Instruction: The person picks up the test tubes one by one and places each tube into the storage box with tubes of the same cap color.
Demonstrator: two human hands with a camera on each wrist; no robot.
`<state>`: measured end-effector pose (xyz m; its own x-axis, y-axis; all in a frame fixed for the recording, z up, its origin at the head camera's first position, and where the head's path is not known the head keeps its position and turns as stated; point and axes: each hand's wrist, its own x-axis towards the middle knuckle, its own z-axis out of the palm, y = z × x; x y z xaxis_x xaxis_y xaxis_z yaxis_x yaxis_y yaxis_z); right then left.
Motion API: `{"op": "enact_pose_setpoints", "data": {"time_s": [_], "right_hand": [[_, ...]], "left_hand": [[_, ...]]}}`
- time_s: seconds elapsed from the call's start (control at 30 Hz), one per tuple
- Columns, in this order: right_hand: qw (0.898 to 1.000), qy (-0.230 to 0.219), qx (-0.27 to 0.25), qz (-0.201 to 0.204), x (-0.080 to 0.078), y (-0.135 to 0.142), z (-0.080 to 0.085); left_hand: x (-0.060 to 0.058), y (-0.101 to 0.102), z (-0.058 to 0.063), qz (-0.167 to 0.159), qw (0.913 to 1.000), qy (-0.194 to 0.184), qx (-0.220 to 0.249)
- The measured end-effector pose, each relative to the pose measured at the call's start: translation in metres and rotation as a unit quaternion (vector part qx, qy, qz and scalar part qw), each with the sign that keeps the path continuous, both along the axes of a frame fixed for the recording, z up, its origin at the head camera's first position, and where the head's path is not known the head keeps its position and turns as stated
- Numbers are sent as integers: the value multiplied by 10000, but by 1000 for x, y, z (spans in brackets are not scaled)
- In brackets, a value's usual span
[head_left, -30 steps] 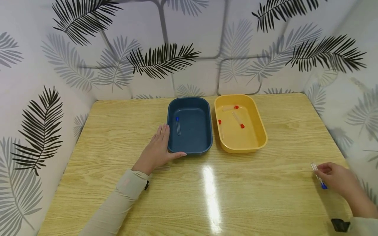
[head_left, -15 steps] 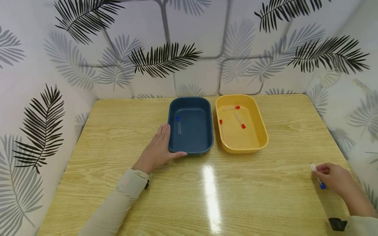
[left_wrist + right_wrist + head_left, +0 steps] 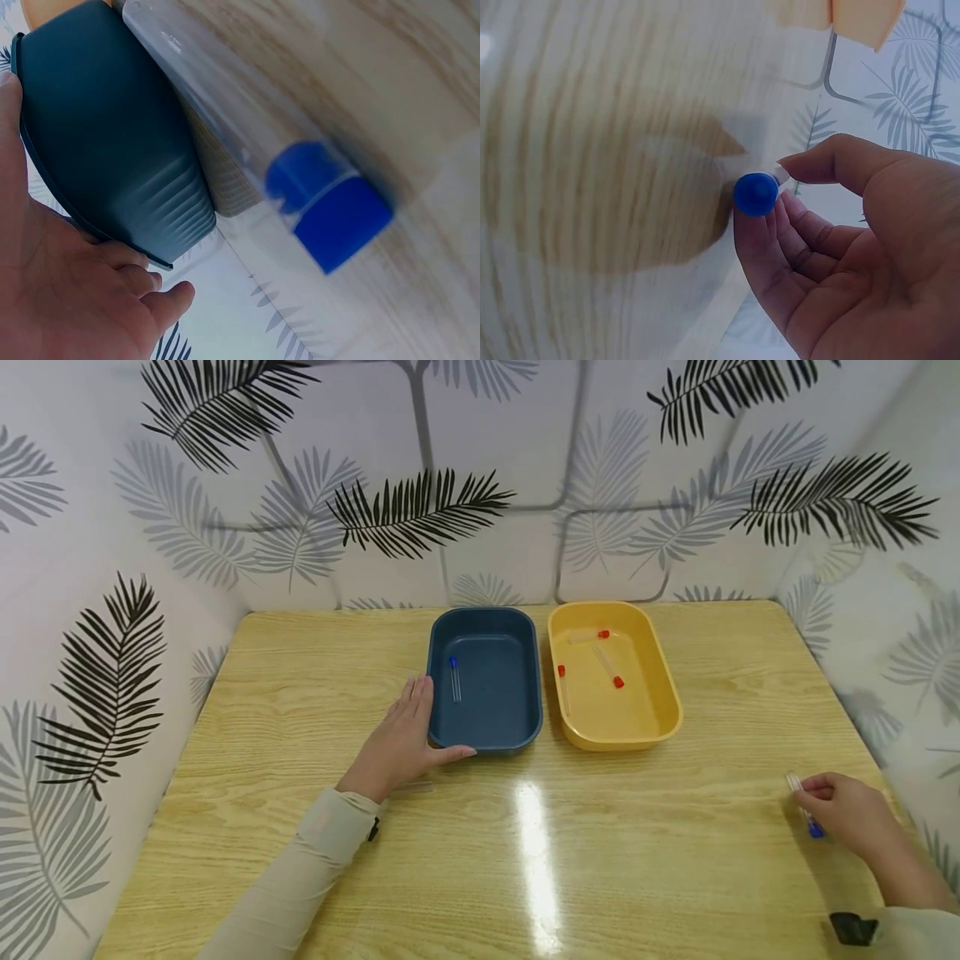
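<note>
On the right side of the table my right hand (image 3: 851, 810) pinches a clear test tube with a blue cap (image 3: 755, 193) between thumb and fingers. In the head view the tube slants with its cap toward me. My left hand (image 3: 397, 739) rests against the left front corner of a dark blue bin (image 3: 495, 710), fingers straight along its side and thumb along the front rim. Inside that bin lies one blue-capped test tube (image 3: 455, 681). Another blue-capped test tube (image 3: 330, 202) lies on the table by my left wrist, mostly hidden by it in the head view.
A yellow bin (image 3: 630, 718) stands just right of the blue one, holding three red-capped test tubes (image 3: 608, 667). The wooden table (image 3: 637, 860) meets a leaf-patterned backdrop (image 3: 510, 443) at the back and sides.
My right hand, with the test tube in its pinch, has shifted very slightly left. The left hand stays against the blue bin.
</note>
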<state>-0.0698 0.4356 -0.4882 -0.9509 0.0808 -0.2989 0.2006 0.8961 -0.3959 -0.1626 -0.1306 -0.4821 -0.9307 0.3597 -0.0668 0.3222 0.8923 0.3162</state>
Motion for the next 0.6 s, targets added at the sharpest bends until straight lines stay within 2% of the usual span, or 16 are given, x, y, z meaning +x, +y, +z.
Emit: {"op": "enact_pose_setpoints", "data": {"time_s": [0.13,0.33,0.47,0.6], "right_hand": [[9996,294,-35,14,0,-4,3],[9980,593,-207,3,-5,-12,17],[9944,1011,-304,37,-10,-20,27],[9861,1628,-253,215,-15,-30,34]], "left_hand": [[0,0,-1,2,10000,-6,-11],[0,1,0,34,10000,-1,-1],[-1,0,-1,64,10000,40,-16],[-1,0,-2,67,10000,33,2]]}}
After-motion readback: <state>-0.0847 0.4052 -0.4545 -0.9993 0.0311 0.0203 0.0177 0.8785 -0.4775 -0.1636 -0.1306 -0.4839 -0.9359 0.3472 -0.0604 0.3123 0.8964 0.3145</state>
